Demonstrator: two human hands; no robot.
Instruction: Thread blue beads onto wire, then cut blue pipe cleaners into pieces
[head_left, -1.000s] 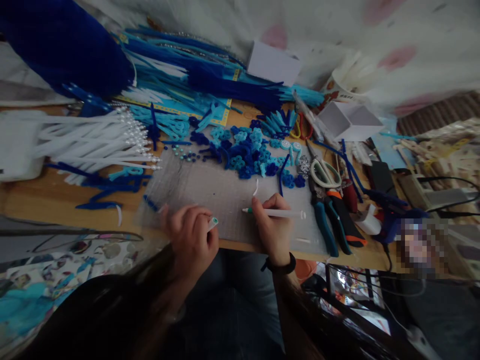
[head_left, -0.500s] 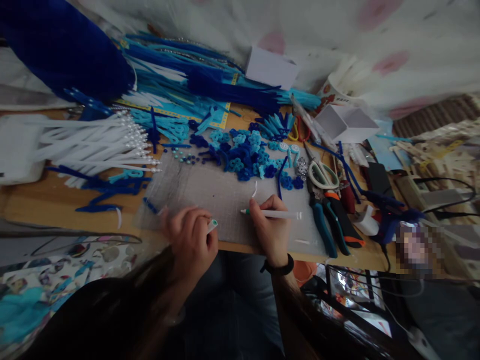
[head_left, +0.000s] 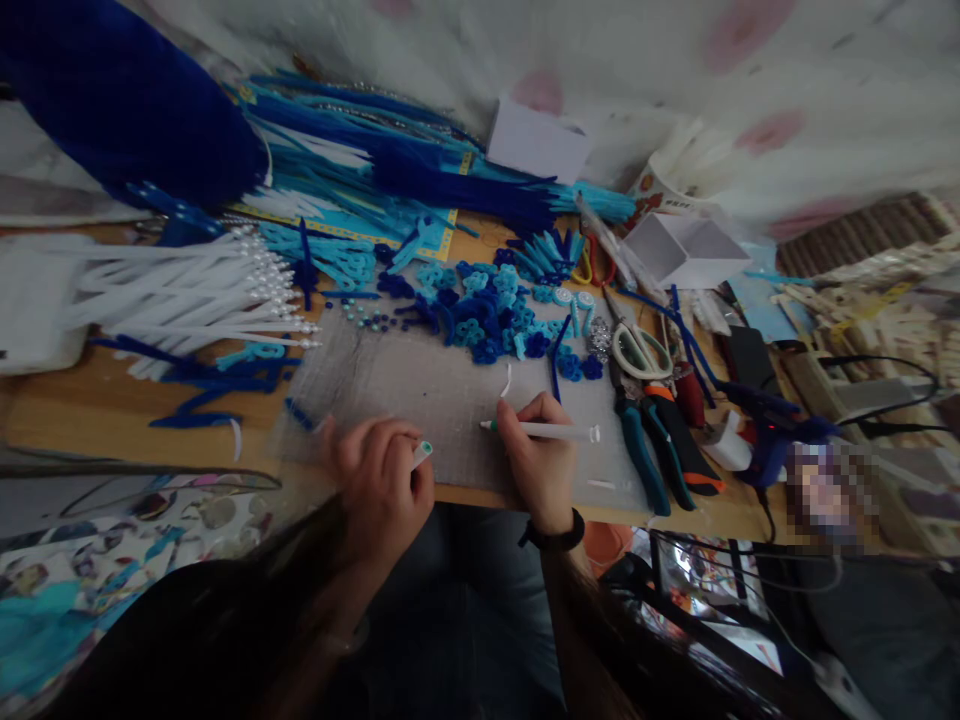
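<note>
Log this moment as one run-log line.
left hand: grips pen cap | right hand: holds white pen | below: grey mat | nearby: pliers

One white pen (head_left: 551,431), one pen cap (head_left: 422,455), two white boxes (head_left: 536,142) (head_left: 686,250), two pliers (head_left: 641,455) (head_left: 684,450), one glue gun (head_left: 765,432).

Two bare hands show, the left hand (head_left: 379,490) and the right hand (head_left: 536,465), with the forearms uncovered. A snug black band (head_left: 553,538) circles the right wrist. Long dark hair (head_left: 187,620) hangs loose at 7 and 5 o'clock. Dark blue trousers (head_left: 465,620) cover the lap at 6 o'clock.
</note>
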